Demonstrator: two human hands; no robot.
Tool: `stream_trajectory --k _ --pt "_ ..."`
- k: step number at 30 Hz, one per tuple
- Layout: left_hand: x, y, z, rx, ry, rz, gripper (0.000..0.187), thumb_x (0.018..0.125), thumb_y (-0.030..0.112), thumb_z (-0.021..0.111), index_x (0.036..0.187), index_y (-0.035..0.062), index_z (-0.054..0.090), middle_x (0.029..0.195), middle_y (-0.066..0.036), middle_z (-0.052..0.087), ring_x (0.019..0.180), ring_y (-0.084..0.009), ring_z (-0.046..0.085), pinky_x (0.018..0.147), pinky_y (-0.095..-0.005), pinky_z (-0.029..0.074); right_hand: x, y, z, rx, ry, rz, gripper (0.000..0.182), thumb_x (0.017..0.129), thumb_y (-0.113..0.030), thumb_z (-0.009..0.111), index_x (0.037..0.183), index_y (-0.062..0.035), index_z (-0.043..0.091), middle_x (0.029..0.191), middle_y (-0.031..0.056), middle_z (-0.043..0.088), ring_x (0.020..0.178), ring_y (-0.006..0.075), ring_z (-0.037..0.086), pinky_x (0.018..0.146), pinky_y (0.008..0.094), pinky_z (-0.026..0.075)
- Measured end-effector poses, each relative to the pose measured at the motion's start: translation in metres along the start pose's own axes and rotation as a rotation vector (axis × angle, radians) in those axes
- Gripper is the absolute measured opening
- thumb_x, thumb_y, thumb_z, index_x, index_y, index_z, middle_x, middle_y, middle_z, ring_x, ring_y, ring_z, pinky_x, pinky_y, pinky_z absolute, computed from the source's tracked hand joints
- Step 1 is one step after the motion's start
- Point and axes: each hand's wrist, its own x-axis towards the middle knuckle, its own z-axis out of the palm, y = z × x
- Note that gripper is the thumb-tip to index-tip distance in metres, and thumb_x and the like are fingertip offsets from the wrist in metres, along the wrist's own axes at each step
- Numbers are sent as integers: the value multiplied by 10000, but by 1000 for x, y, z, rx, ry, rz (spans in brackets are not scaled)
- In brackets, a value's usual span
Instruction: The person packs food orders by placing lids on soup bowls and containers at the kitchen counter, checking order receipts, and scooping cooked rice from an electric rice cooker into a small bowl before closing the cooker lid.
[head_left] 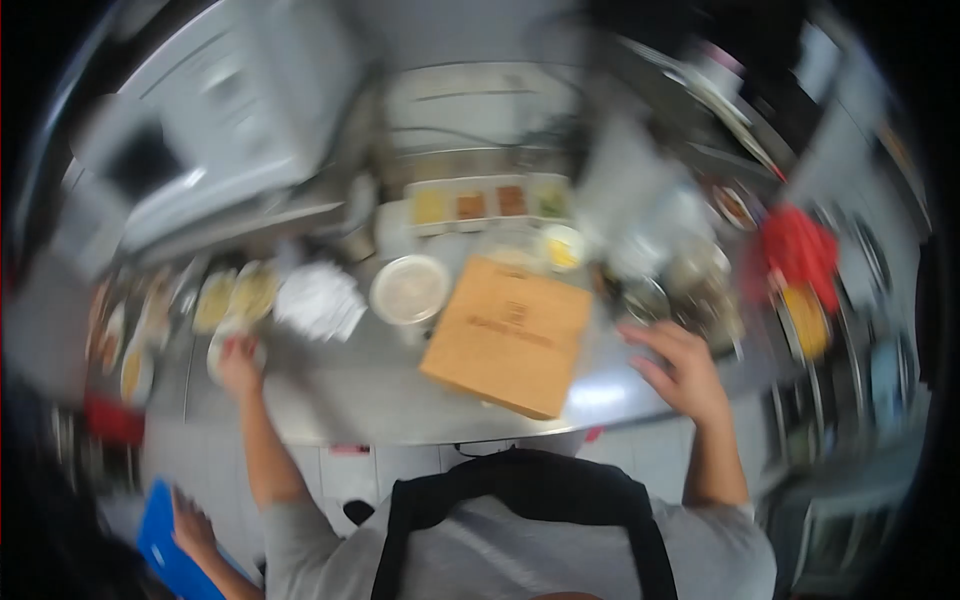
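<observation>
My left hand point(240, 368) reaches to the left side of the steel counter, its fingers over a small round white dish point(218, 352). Blur hides whether those fingers grip anything. On the right, my right hand point(682, 368) hovers over the counter with fingers spread and nothing in them. Just beyond it are a glass-like jar point(643, 300) and clear plastic bags point(690, 225). A closed brown cardboard box point(510, 335) with dark print sits at an angle between my hands. Left of the box stands a round white tub point(411, 290), and beside that lies a pile of white papers point(320, 300).
Several food trays point(432, 207) line the back, near a small white bowl point(562, 247) with yellow contents. Food dishes point(253, 290) fill the far left. A red bag point(800, 250) lies far right. Another person's hand point(192, 525) holds something blue point(160, 535) at lower left.
</observation>
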Motion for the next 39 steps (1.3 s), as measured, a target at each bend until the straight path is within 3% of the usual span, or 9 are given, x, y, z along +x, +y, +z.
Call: stream_trajectory --k 2,3,6,11,16,19,22,29,39 --pt "-12 18 -8 360 20 257 268 892 135 488 1114 42 606 999 -115 612 891 -216 615 794 -318 496 -8 0 9 0 40 -55 346 744 -66 645 1088 -84 615 884 120 618 796 298 579 709 370 475" --pt "-42 64 4 1182 132 594 254 878 109 500 1099 72 619 949 -117 605 875 -242 606 752 -338 491 -10 -3 15 6 82 -81 348 747 -91 650 1092 -94 611 854 114 611 769 293 577 696 367 478" --pt "-118 163 53 981 27 798 140 837 60 542 947 41 627 863 -134 575 797 -282 571 676 -383 448 -12 -17 30 88 72 -135 362 724 -86 673 1080 -62 615 942 109 619 864 268 583 751 346 481" --pt "-233 299 144 605 -795 1089 162 722 38 620 883 46 633 797 -105 553 700 -245 559 615 -344 447 6 -53 31 249 135 -479 600 704 -133 707 1260 -78 489 1203 120 499 1088 324 488 901 386 428" --pt "-359 326 264 250 -1172 1361 346 646 145 721 973 68 638 958 -152 561 774 -245 589 595 -311 489 -32 -16 -19 537 -229 -244 671 703 -63 672 1323 -80 414 1231 139 475 1088 319 503 877 394 449" --pt "-408 310 331 -152 -931 1173 510 676 283 749 1105 62 582 1182 -205 462 866 -264 581 685 -338 498 -71 54 -94 727 -299 132 681 725 14 598 1354 -66 349 1269 125 453 1122 256 500 850 370 463" --pt "-422 306 352 198 -1110 934 588 699 301 759 1175 49 525 1289 -218 353 942 -282 560 801 -376 474 -87 155 -147 686 546 154 392 842 -111 564 1217 -54 467 1163 80 520 972 145 545 832 268 435" --pt "-477 273 371 686 -1155 474 463 683 134 733 1110 45 578 1218 -160 474 1020 -316 534 883 -370 434 8 393 -179 -49 264 169 347 739 -178 671 1050 -32 617 899 97 620 826 217 595 745 339 458" --pt "-526 148 190 1219 -820 -333 434 706 115 696 1119 70 571 1012 -173 609 965 -318 580 833 -368 458 128 470 -118 640 373 178 227 699 -47 715 917 -44 652 731 48 648 632 112 595 594 249 470"
